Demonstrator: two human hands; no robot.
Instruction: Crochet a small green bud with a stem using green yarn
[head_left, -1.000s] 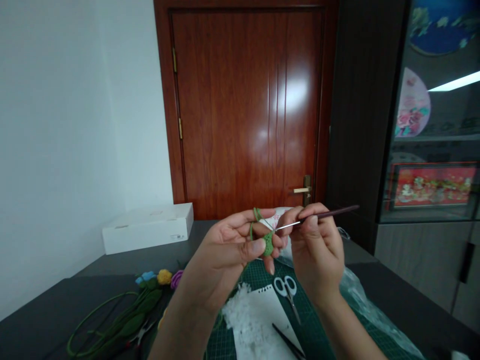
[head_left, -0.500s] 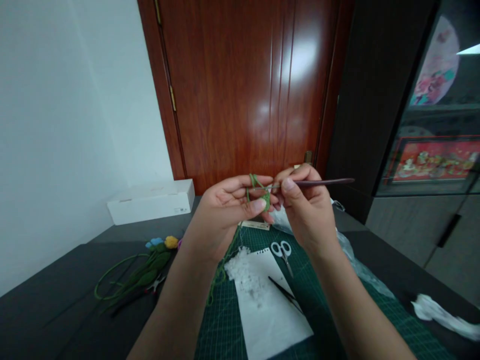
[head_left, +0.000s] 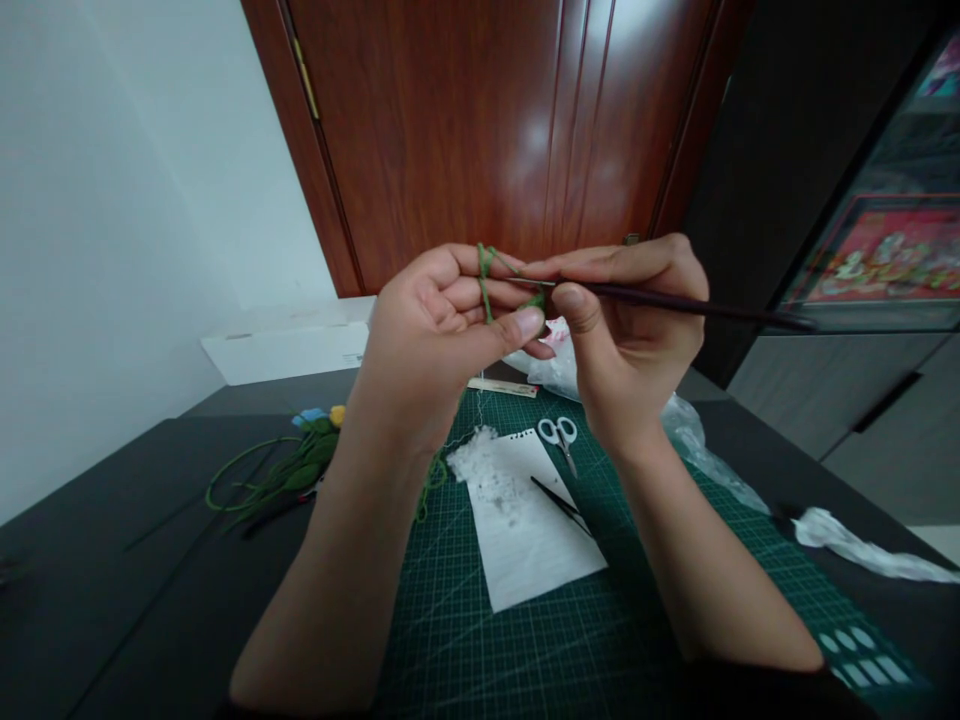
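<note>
Left grip (head_left: 442, 320) curls closed on a small green crocheted patch (head_left: 534, 301), pinching it near the thumb, with green yarn (head_left: 485, 283) looped over its fingers; right grip (head_left: 630, 340) closes on a slim crochet hook with a dark handle (head_left: 697, 305), its shaft reaching the patch; only a small patch looks worked, with yarn trailing below left grip; white-handled scissors (head_left: 557, 440) lie below right grip on a green cutting mat (head_left: 525, 640); fingers hide the hook's tip, and the stitches are too small to count.
</note>
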